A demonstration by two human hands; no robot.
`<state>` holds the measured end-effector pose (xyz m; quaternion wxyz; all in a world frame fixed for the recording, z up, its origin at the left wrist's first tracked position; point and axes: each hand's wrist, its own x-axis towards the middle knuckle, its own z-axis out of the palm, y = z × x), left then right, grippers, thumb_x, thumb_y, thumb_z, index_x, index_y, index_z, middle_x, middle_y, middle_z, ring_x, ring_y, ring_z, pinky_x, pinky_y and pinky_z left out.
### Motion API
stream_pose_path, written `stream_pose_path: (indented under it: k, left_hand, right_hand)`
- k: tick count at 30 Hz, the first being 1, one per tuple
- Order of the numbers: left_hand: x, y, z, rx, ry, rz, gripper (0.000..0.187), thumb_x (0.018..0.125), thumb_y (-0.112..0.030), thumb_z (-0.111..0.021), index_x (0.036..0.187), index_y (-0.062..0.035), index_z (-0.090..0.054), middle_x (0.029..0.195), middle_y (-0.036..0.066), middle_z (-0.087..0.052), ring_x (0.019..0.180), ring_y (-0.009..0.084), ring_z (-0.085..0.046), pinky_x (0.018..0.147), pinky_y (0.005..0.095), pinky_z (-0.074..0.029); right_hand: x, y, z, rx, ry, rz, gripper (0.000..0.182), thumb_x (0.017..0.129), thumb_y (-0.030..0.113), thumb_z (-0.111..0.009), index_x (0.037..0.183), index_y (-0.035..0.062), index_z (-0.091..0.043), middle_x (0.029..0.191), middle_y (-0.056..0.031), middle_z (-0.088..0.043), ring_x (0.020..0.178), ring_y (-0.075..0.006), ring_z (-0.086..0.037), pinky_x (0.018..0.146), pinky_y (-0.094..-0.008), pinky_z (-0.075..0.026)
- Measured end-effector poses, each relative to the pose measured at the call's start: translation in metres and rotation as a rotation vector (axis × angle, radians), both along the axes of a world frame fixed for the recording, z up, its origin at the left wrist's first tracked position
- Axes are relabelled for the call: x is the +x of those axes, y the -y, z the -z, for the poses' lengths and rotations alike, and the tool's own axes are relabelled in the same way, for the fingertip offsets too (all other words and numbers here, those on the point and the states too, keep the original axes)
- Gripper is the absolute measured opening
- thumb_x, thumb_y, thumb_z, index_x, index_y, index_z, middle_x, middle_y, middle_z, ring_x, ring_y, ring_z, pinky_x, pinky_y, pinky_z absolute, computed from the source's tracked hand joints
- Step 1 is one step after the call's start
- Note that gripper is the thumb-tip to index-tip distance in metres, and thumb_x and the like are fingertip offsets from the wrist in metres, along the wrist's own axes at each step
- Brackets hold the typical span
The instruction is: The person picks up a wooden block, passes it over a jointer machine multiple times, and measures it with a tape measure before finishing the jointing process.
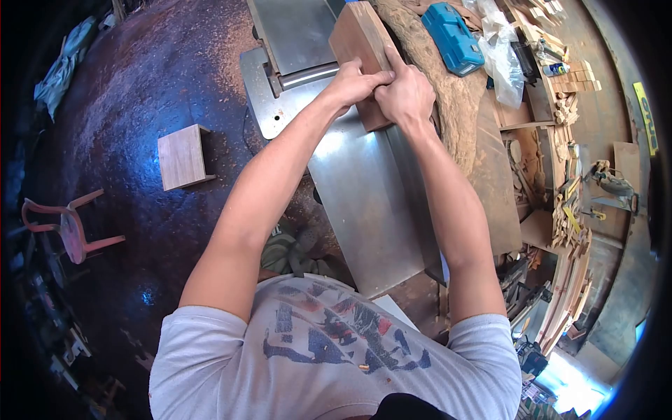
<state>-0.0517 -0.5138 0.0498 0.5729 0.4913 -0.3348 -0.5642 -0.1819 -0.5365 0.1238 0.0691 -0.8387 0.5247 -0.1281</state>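
A thick wooden board [358, 33] stands on the metal bed of a jointer [364, 203], lengthwise along the machine and against its upright fence [413, 189]. My left hand [355, 85] presses on the board's left face, its thumb reaching across towards the other hand. On the board's near right part, my right hand [407, 94] is wrapped over the top edge, with a finger stretched forward along it. The two hands touch at the thumbs. The cutter slot [308, 75] shows to the left of the board; the board's underside is hidden.
Right of the jointer lies a rough-edged wooden slab [458, 133] with a teal plastic case [451, 38] and clear plastic bags [500, 52]. Shelves of wood offcuts [570, 189] line the right side. A small wooden stool [183, 157] and a red chair [72, 227] stand on the left floor.
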Motion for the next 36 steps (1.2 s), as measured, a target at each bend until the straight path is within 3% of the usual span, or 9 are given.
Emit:
stream_pose_path:
  k: [3, 9, 12, 15, 19, 25, 36]
  left_hand:
    - [0.006, 0.004, -0.009, 0.105, 0.085, 0.007, 0.05, 0.1, -0.019, -0.075, 0.14, 0.0051, -0.059, 0.125, 0.018, -0.072, 0.109, 0.0244, -0.073, 0.089, 0.0375, -0.061]
    - [0.021, 0.013, -0.01, 0.11, 0.107, 0.057, 0.056, 0.098, -0.026, -0.077, 0.138, 0.0083, -0.059, 0.123, 0.019, -0.073, 0.108, 0.0244, -0.074, 0.089, 0.0359, -0.061]
    - [0.027, 0.02, -0.005, 0.04, 0.078, 0.029, 0.075, 0.088, -0.035, -0.088, 0.13, 0.0177, -0.055, 0.107, 0.022, -0.071, 0.083, 0.0234, -0.071, 0.071, 0.0363, -0.06]
    - [0.035, 0.026, -0.004, 0.058, 0.096, 0.037, 0.075, 0.089, -0.036, -0.087, 0.13, 0.017, -0.055, 0.107, 0.022, -0.071, 0.082, 0.0226, -0.07, 0.07, 0.0364, -0.06]
    - [0.043, 0.032, -0.005, 0.056, 0.073, 0.023, 0.076, 0.09, -0.039, -0.086, 0.13, 0.0181, -0.054, 0.106, 0.022, -0.07, 0.082, 0.0221, -0.07, 0.068, 0.0363, -0.059]
    - [0.067, 0.052, -0.003, 0.111, 0.069, 0.059, 0.078, 0.09, -0.038, -0.086, 0.132, 0.0196, -0.053, 0.103, 0.022, -0.07, 0.084, 0.0218, -0.07, 0.069, 0.0343, -0.059]
    - [0.092, 0.072, -0.004, 0.071, 0.067, 0.025, 0.089, 0.09, -0.038, -0.085, 0.141, 0.0232, -0.045, 0.118, 0.028, -0.07, 0.097, 0.0272, -0.074, 0.08, 0.037, -0.061]
  right_hand:
    - [0.006, 0.004, 0.0, -0.009, 0.007, -0.014, 0.074, 0.077, 0.016, -0.073, 0.149, 0.0222, -0.06, 0.118, -0.0228, -0.073, 0.111, -0.042, -0.069, 0.097, -0.0524, -0.056]
    - [0.017, 0.011, -0.006, 0.019, 0.012, -0.012, 0.071, 0.078, 0.018, -0.074, 0.148, 0.0213, -0.06, 0.118, -0.0228, -0.073, 0.111, -0.0419, -0.07, 0.097, -0.0523, -0.056]
    - [0.021, 0.018, -0.004, 0.017, 0.004, -0.023, 0.07, 0.079, 0.02, -0.074, 0.148, 0.0216, -0.061, 0.118, -0.0223, -0.073, 0.111, -0.0412, -0.07, 0.097, -0.052, -0.056]
    - [0.027, 0.025, -0.003, 0.016, -0.004, -0.018, 0.069, 0.081, 0.022, -0.074, 0.148, 0.0224, -0.061, 0.118, -0.0219, -0.073, 0.111, -0.0402, -0.071, 0.096, -0.0515, -0.057]
    - [0.036, 0.03, -0.002, -0.028, 0.011, -0.031, 0.069, 0.08, 0.022, -0.068, 0.149, 0.022, -0.061, 0.113, -0.0215, -0.076, 0.108, -0.0418, -0.073, 0.095, -0.0529, -0.058]
    - [0.057, 0.047, -0.007, 0.019, -0.036, -0.021, 0.068, 0.083, 0.022, -0.068, 0.15, 0.0236, -0.06, 0.114, -0.0198, -0.077, 0.109, -0.0399, -0.073, 0.096, -0.0521, -0.058]
    - [0.084, 0.076, -0.002, -0.017, -0.062, -0.057, 0.068, 0.083, 0.025, -0.073, 0.149, 0.0233, -0.06, 0.11, -0.0196, -0.078, 0.107, -0.0385, -0.075, 0.094, -0.0497, -0.059]
